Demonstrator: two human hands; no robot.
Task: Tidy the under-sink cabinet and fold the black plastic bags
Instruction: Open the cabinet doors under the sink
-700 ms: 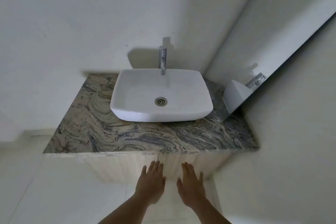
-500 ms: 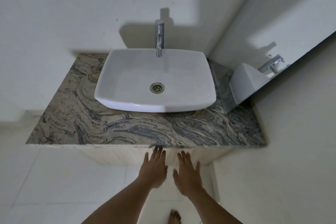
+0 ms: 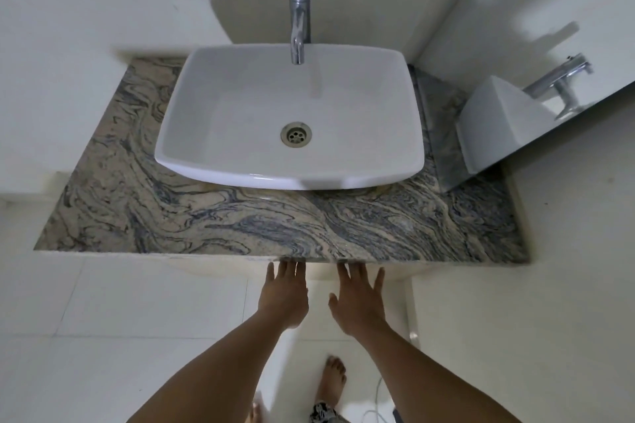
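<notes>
A white basin (image 3: 237, 120) with a chrome tap (image 3: 298, 14) sits on a swirled marble counter (image 3: 171, 216). Just below the counter's front edge my left hand (image 3: 283, 295) and my right hand (image 3: 357, 302) reach forward side by side, fingers straight and spread, holding nothing. Their fingertips disappear under the counter's lip. The cabinet front beneath the counter is almost wholly hidden by the overhang; only a pale strip (image 3: 220, 269) shows. No black plastic bags are in view.
A mirror (image 3: 549, 27) on the right wall reflects the basin and tap. White walls close in the counter at the back and right. The floor is white tile (image 3: 120, 319). My bare foot (image 3: 331, 378) stands on it below my hands.
The view has come closer and tilted down over the counter. Both hands have moved forward until their fingertips pass under the counter's edge. My foot has come into view.
</notes>
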